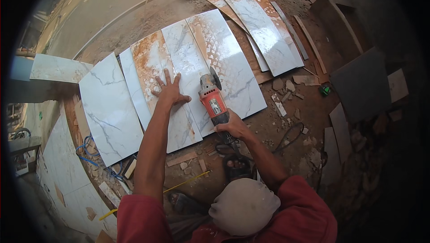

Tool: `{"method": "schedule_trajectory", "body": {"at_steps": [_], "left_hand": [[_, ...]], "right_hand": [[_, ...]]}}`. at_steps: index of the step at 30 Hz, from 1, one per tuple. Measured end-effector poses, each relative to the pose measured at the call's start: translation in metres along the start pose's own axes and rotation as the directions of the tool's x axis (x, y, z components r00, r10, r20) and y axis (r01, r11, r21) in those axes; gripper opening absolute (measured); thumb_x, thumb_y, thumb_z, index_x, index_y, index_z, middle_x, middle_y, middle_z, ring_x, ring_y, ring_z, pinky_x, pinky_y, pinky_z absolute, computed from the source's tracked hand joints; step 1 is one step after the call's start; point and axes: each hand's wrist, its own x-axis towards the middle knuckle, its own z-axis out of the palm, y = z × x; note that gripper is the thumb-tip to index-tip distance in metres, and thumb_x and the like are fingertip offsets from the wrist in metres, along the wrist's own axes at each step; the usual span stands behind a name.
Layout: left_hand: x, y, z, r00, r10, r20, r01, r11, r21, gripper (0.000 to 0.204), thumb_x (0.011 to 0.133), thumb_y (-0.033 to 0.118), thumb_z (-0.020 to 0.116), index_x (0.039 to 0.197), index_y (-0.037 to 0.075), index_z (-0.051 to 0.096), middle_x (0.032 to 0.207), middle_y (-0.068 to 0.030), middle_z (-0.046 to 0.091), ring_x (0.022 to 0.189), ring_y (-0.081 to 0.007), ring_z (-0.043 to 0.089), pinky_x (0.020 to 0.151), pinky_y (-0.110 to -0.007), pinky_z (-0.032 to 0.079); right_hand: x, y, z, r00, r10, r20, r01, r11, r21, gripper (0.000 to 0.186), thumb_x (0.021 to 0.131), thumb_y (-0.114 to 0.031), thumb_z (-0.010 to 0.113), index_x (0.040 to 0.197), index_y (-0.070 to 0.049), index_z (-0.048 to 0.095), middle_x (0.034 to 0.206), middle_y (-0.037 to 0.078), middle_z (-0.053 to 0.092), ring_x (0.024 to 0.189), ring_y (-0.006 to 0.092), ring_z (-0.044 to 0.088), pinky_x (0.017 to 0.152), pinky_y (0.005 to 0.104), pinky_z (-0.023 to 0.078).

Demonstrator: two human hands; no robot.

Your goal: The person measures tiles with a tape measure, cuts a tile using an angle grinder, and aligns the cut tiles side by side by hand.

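Observation:
My right hand is wrapped round the rear of a red and grey angle grinder. The grinder's dark disc is on edge at or just above the white marbled tiles; whether it touches them I cannot tell. My left hand lies with fingers spread on a dusty, brown-stained tile strip, left of the grinder. A white tile lies beneath the grinder's line, beside a larger tile scattered with pale patches. Another grey-veined tile lies farther left.
More tiles are stacked at the far right. A dark slab leans near a green tape measure. The grinder's black cord loops over rubble. Blue cable lies at left, and a yellow measuring strip by my feet.

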Motion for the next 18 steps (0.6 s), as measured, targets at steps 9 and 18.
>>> {"method": "schedule_trajectory", "body": {"at_steps": [9, 18], "left_hand": [[-0.001, 0.001, 0.0, 1.0, 0.0, 0.005, 0.0, 1.0, 0.016, 0.121, 0.054, 0.048, 0.089, 0.154, 0.025, 0.025, 0.162, -0.0163, -0.01, 0.145, -0.052, -0.007, 0.102, -0.081, 0.013], [-0.002, 0.0, 0.0, 1.0, -0.001, -0.003, 0.001, 1.0, 0.009, 0.121, 0.054, 0.048, 0.089, 0.154, 0.025, 0.025, 0.162, -0.016, -0.011, 0.145, -0.0523, -0.006, 0.102, -0.081, 0.013]], "right_hand": [[0.008, 0.0, 0.0, 0.997, 0.068, 0.032, -0.067, 0.998, -0.013, 0.073, 0.059, -0.024, 0.08, 0.119, 0.006, 0.051, 0.102, 0.015, 0.062, 0.092, 0.0251, 0.06, 0.085, 0.0329, 0.048], [0.003, 0.006, -0.001, 0.999, 0.022, 0.039, -0.021, 1.0, -0.005, 0.073, 0.06, -0.025, 0.08, 0.119, 0.006, 0.051, 0.104, 0.015, 0.062, 0.094, 0.0249, 0.06, 0.087, 0.0337, 0.047]]}}
